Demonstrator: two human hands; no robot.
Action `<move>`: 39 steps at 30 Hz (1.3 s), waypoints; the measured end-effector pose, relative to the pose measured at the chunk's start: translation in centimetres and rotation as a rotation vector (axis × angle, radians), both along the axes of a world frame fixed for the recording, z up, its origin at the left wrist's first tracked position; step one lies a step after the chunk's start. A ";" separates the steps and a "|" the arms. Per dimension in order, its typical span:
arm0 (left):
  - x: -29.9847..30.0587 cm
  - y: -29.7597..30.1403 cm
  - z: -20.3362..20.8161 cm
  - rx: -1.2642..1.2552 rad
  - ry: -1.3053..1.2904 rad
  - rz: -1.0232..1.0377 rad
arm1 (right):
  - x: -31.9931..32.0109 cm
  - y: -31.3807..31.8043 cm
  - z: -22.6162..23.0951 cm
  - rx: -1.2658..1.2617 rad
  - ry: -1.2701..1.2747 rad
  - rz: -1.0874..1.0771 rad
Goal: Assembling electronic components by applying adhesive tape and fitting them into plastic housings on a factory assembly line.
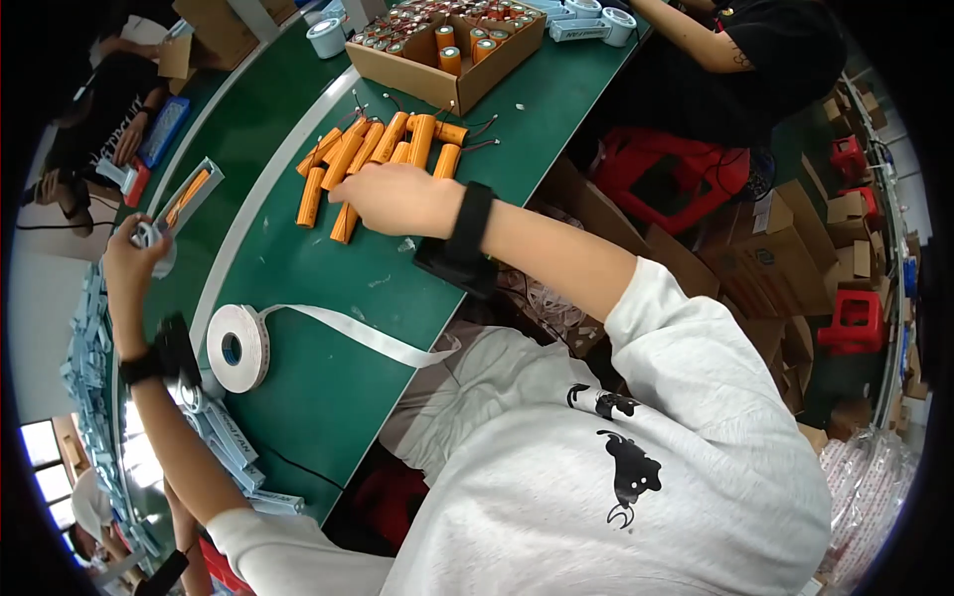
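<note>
At the left, my left hand grips a light-blue handheld fan casing by its round end, fingers curled around it. The casing's long handle lies open, with an orange piece like a battery inside. My right hand reaches over a loose pile of orange cylindrical batteries with thin wires. Its fingers are closed at the pile's near side, on an orange battery that sticks out below them; the fingertips are partly hidden.
A roll of white tape lies on the green table, its loose strip running toward my lap. Behind the pile stands a cardboard box of batteries. Light-blue fan casings lie near my left forearm. Other people sit around; a red stool stands right.
</note>
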State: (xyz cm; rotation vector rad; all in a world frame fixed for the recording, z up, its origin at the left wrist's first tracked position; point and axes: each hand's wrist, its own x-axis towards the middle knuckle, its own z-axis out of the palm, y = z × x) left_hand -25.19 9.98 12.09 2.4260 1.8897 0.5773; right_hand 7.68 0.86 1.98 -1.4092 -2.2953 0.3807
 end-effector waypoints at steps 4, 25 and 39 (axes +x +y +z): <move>-7.7 9.3 -9.5 -0.083 0.189 0.083 | -3.4 -0.6 2.0 0.001 -0.231 0.071; 8.7 -23.7 -7.1 0.320 -0.219 -0.058 | -3.5 -9.0 2.3 -0.728 1.106 0.312; 6.2 -24.6 -9.5 0.483 -0.829 0.112 | -0.1 -13.1 3.9 -0.624 0.912 0.338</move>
